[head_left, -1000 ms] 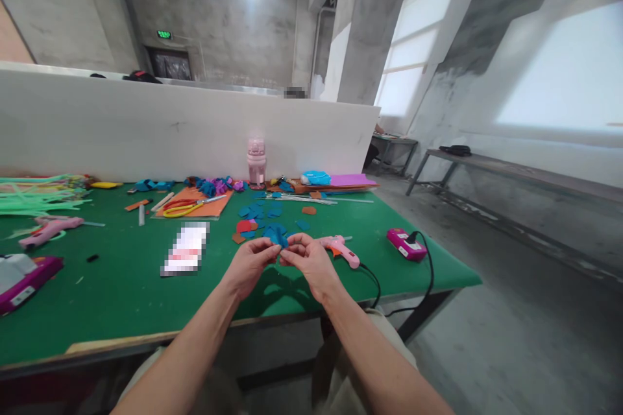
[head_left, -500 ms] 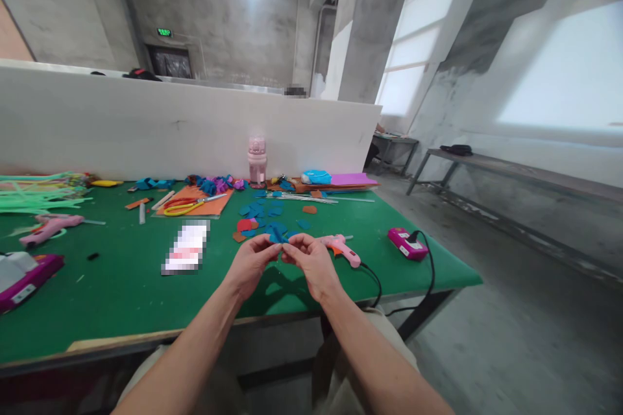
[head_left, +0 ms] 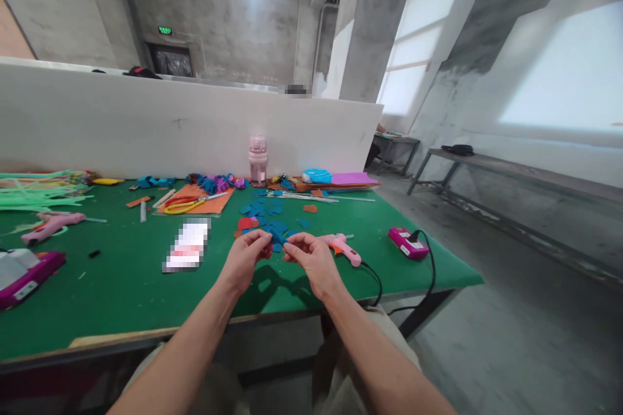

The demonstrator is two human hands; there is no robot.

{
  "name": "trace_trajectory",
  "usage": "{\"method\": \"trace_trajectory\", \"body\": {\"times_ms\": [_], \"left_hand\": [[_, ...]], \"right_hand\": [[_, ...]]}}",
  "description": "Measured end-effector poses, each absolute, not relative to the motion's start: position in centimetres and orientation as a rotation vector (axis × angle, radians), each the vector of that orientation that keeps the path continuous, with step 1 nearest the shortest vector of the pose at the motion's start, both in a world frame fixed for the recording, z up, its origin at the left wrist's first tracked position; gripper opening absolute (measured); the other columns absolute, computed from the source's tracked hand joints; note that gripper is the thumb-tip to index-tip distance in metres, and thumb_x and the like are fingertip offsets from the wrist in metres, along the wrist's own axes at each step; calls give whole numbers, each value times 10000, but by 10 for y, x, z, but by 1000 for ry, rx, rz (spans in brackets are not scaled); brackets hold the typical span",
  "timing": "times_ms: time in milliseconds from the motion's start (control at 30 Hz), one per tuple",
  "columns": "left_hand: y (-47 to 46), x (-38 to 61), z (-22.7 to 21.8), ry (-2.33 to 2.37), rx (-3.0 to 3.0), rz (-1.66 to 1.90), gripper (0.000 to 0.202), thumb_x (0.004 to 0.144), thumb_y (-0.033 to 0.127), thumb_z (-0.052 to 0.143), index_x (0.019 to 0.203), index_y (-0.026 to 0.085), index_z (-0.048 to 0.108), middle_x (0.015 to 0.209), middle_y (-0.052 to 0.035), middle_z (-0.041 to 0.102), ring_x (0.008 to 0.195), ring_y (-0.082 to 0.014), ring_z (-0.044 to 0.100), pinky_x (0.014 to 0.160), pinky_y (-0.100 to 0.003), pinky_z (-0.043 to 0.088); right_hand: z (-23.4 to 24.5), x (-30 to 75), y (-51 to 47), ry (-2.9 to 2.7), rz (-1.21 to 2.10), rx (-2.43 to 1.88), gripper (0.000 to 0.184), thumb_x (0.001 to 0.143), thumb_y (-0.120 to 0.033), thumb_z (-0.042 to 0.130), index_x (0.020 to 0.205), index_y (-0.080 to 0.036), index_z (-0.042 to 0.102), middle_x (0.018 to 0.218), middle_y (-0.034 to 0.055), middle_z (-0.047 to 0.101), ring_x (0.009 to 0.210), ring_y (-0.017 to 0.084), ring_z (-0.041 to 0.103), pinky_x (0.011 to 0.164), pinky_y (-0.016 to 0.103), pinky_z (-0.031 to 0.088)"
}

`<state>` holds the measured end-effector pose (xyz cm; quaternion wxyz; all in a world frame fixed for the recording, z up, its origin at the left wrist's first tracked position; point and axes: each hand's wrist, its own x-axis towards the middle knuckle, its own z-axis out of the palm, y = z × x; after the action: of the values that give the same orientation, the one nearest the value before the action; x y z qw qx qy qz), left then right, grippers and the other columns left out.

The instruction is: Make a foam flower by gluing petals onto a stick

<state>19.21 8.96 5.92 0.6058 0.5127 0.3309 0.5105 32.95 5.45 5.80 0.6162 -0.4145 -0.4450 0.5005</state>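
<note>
Between my two hands is a small blue felt-like piece [head_left: 277,233], raised over the green table [head_left: 126,301]. My left hand [head_left: 247,260] pinches its left side with thumb and forefinger. On the opposite side, the thumb and fingers of my right hand [head_left: 314,262] are closed on it. Several loose blue cut pieces [head_left: 254,209] lie just beyond, along with a red piece [head_left: 244,224] and a brown piece [head_left: 310,209]. Right beside my right hand rests a pink glue gun [head_left: 345,249], its cord trailing off the table's front edge.
A magenta power strip [head_left: 407,244] sits at the right; another power strip [head_left: 36,277] is at left. Scissors [head_left: 187,206] lie on orange sheets [head_left: 214,206]. A pink bottle [head_left: 257,159] stands by the white partition [head_left: 195,123]. A second glue gun [head_left: 53,225] lies at left.
My left hand has shifted slightly left, so the fingertips are farther apart. More of the blue piece shows between them. My right hand has stayed nearly in place.
</note>
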Motion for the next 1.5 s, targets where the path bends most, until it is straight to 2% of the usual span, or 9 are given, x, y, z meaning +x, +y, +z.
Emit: {"method": "trace_trajectory", "body": {"times_ms": [133,300,500,767,1000,1133,1233,1367,1500], "left_hand": [[89,192,61,831,1272,1225,242,687,323,600,553,143,508,491,27,486,490,-75,438,509,-196,342],[90,190,64,728,1072,1321,226,692,359,588,625,145,553,556,20,521,514,-81,472,528,-209,374],[92,189,60,792,951,1021,315,697,438,563,606,137,554,552,2,551,472,-92,484,462,-216,369],[94,183,62,689,905,980,132,640,243,649,645,131,578,534,14,535,472,-69,478,475,-186,382],[89,178,70,662,863,665,166,707,325,567,772,176,599,550,-9,562,442,-84,484,452,-201,378],[88,178,72,622,808,748,148,662,253,626,789,185,590,551,23,526,459,-76,481,475,-209,399],[91,178,69,619,833,826,218,617,169,673,810,187,575,600,31,537,488,-65,487,507,-211,419],[92,178,68,652,944,959,256,618,168,686,847,172,572,637,18,552,531,-65,504,539,-209,436],[92,182,71,662,1068,1193,234,596,163,699,804,148,593,734,-3,580,606,-70,526,559,-188,424]], "right_hand": [[57,330,56,-1036,1134,-953,207,587,-293,703,710,-161,601,604,-31,587,532,93,552,569,231,451],[56,330,56,-1016,1175,-935,211,590,-299,700,716,-165,596,629,-22,596,558,98,560,593,241,462],[58,333,55,-1056,1200,-896,188,592,-282,701,713,-178,604,616,-39,584,549,88,549,585,229,455],[58,336,53,-1213,1205,-901,193,607,-275,683,761,-180,617,631,-25,604,569,102,550,594,245,461],[59,337,50,-1319,1099,-918,154,632,-282,657,753,-192,625,673,-15,616,622,118,561,621,246,455],[60,338,50,-1389,1072,-938,140,643,-277,645,748,-185,627,671,-9,620,617,124,562,627,254,451],[59,339,50,-1405,1071,-936,125,651,-270,641,743,-187,623,660,-15,610,601,119,556,614,250,444],[59,340,51,-1411,1063,-947,120,655,-268,640,742,-189,615,651,-21,601,592,115,551,596,241,437],[60,341,51,-1387,1038,-967,124,650,-266,645,740,-185,619,648,-17,602,590,115,550,589,239,439]]}}
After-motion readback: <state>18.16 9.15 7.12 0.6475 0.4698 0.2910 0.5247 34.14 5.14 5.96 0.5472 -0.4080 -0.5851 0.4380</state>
